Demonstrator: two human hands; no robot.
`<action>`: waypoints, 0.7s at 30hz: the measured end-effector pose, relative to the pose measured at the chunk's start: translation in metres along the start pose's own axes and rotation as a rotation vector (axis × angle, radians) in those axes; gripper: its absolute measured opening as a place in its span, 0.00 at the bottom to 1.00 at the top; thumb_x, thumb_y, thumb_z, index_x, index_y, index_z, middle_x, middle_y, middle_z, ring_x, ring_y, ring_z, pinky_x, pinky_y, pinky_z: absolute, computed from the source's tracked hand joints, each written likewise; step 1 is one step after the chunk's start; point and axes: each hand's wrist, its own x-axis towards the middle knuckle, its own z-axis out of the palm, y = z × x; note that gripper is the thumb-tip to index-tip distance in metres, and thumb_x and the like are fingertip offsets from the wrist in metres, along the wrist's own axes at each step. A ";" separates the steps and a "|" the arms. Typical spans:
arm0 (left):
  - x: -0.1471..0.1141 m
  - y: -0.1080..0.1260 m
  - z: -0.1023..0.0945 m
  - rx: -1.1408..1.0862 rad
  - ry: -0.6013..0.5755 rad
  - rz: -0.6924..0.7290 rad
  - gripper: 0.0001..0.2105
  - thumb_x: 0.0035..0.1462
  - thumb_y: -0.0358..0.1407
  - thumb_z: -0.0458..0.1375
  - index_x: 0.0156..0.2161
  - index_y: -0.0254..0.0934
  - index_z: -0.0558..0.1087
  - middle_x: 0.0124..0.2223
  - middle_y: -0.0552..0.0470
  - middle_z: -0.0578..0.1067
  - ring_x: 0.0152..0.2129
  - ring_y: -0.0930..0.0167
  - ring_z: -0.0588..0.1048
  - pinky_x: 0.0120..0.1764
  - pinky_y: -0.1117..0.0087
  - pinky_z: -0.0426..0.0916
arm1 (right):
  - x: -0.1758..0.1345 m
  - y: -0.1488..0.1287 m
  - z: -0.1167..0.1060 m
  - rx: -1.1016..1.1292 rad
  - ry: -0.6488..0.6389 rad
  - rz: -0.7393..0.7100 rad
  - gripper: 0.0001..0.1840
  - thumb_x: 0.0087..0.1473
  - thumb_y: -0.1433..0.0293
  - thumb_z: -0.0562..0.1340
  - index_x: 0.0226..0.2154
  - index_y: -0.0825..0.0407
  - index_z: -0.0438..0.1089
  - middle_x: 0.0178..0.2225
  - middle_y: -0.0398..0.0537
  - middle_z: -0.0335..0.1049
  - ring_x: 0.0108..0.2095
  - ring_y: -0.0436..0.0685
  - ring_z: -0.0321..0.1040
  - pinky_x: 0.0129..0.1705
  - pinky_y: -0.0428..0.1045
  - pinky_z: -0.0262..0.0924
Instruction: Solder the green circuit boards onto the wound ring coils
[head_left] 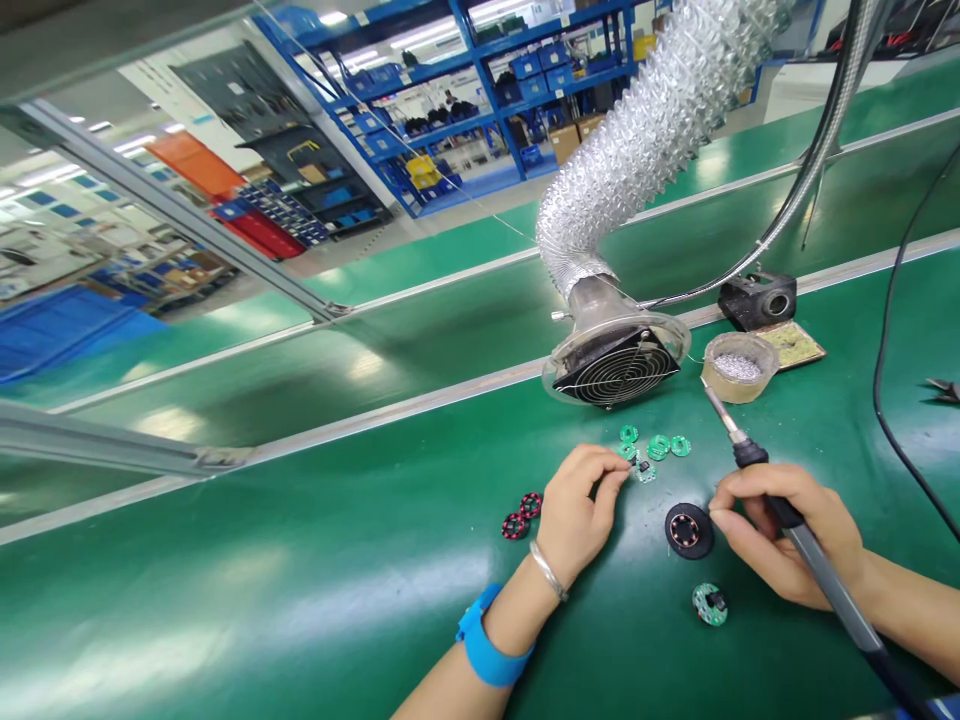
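Observation:
My left hand (581, 510) is closed in a pinch, its fingertips at the edge of a small round circuit board (646, 471) with a black part on it. Several green ring-shaped boards (658, 447) lie just beyond. A soldering iron (796, 535) is held like a pen in my right hand (795, 530), its tip pointing up and away near the tub. Between my hands sits a round black disc (689, 531) with a copper coil ring in its middle. Closer to me is another round circuit board (709, 604) carrying a black part. Two red-and-black coil rings (522, 515) lie left of my left hand.
A fume extractor (619, 365) with a silver foil duct (637, 150) hangs over the back of the green bench (262, 600). Beside it stand a tub of metal shavings (739, 370), a sponge tray (795, 345) and a black iron holder (757, 300). A black cable (885, 400) runs down the right.

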 end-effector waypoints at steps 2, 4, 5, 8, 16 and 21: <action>0.002 -0.001 0.004 0.128 -0.088 0.016 0.08 0.59 0.29 0.57 0.43 0.36 0.75 0.37 0.47 0.74 0.35 0.67 0.72 0.40 0.64 0.69 | 0.001 0.002 0.000 -0.014 -0.020 0.017 0.16 0.54 0.78 0.61 0.45 0.50 0.62 0.28 0.40 0.72 0.15 0.44 0.56 0.19 0.43 0.59; 0.002 0.000 0.008 0.229 -0.170 0.032 0.12 0.58 0.31 0.58 0.47 0.36 0.74 0.39 0.45 0.73 0.36 0.64 0.70 0.40 0.61 0.69 | 0.002 0.003 0.000 -0.029 -0.040 0.023 0.16 0.54 0.78 0.61 0.45 0.50 0.62 0.28 0.40 0.71 0.16 0.44 0.58 0.20 0.42 0.60; 0.002 0.001 0.010 0.262 -0.198 0.024 0.12 0.58 0.32 0.58 0.48 0.36 0.74 0.40 0.45 0.72 0.36 0.64 0.69 0.40 0.60 0.68 | 0.002 0.003 0.000 -0.037 -0.048 0.027 0.16 0.54 0.77 0.61 0.45 0.50 0.62 0.28 0.39 0.71 0.16 0.44 0.59 0.21 0.42 0.61; 0.001 0.007 0.013 0.266 -0.242 -0.030 0.10 0.57 0.30 0.58 0.45 0.35 0.75 0.40 0.45 0.72 0.37 0.63 0.68 0.41 0.60 0.68 | 0.003 0.004 0.001 -0.068 -0.067 0.025 0.15 0.55 0.77 0.60 0.45 0.51 0.63 0.28 0.39 0.71 0.17 0.44 0.60 0.22 0.42 0.62; -0.008 0.022 0.009 0.045 -0.197 -0.029 0.08 0.59 0.24 0.52 0.39 0.37 0.71 0.38 0.48 0.74 0.38 0.65 0.70 0.42 0.60 0.66 | 0.003 0.010 0.005 -0.156 -0.097 -0.096 0.14 0.55 0.78 0.59 0.45 0.51 0.64 0.31 0.44 0.73 0.26 0.50 0.71 0.31 0.45 0.69; -0.012 0.037 0.006 -0.351 -0.127 -0.181 0.13 0.58 0.27 0.54 0.49 0.39 0.70 0.36 0.50 0.73 0.31 0.71 0.73 0.34 0.70 0.70 | 0.005 0.003 0.005 -0.114 -0.183 -0.229 0.19 0.56 0.80 0.57 0.49 0.50 0.61 0.44 0.52 0.74 0.40 0.55 0.73 0.41 0.51 0.71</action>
